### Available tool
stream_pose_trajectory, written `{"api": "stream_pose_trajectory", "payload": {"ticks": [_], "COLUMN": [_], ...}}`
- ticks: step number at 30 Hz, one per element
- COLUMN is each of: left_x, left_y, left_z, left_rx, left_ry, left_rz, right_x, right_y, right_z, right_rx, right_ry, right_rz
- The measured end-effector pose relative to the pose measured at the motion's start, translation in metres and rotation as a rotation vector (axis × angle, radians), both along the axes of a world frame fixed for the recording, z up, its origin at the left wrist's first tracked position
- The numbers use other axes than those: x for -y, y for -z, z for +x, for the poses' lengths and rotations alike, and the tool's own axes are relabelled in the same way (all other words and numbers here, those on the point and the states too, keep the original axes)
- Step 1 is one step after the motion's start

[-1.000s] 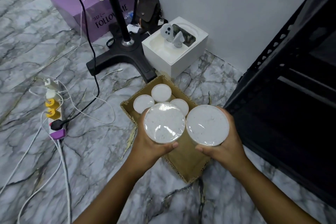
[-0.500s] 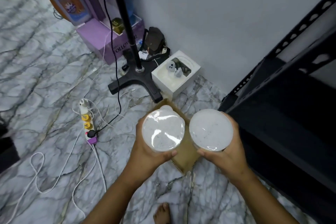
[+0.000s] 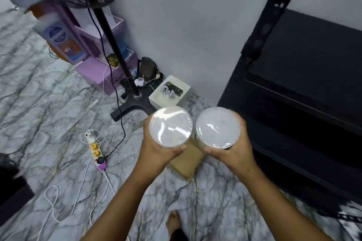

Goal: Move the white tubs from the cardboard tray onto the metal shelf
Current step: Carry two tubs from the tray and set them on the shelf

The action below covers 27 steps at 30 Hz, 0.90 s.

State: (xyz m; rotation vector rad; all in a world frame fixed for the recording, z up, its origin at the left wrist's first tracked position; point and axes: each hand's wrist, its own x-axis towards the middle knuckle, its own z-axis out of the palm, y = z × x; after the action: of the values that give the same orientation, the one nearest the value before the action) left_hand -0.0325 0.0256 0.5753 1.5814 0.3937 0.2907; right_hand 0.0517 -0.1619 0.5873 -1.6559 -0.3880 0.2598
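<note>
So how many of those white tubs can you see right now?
2. One white tub is held in the left hand, the other in the right hand. More may sit hidden beneath them in the cardboard tray.

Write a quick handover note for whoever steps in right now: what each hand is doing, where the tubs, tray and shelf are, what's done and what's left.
Left hand: fingers curled round one white tub, held upright in the air.
Right hand: holds a second white tub the same way, beside the first.
Cardboard tray: on the floor below the hands, mostly hidden, so any tubs left in it cannot be seen.
Metal shelf: to the right, dark boards with no tubs visible on them.
Done: two tubs lifted clear of the tray.
Left: set both on the shelf, then check the tray for more.
</note>
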Motion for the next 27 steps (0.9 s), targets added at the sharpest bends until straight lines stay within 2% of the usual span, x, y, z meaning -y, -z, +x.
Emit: {"api": "stream_pose_trajectory", "payload": {"ticks": [12, 20, 27], "left_x": [0.144, 0.249, 0.300], "left_y": [-0.091, -0.128, -0.147], "left_z": [-0.017, 0.008, 0.049], "left_rx": [0.003, 0.065, 0.081], "left_ry": [0.084, 0.211, 0.328], "left_rz": [0.096, 0.113, 0.107], "right_x": [0.162, 0.258, 0.312], "right_y": [-0.099, -0.132, -0.148], "right_z": [-0.046, -0.054, -0.037], "right_rx": [0.050, 0.083, 0.082], "right_ry": [0.170, 0.323, 0.458], "right_rz": [0.022, 0.017, 0.034]}}
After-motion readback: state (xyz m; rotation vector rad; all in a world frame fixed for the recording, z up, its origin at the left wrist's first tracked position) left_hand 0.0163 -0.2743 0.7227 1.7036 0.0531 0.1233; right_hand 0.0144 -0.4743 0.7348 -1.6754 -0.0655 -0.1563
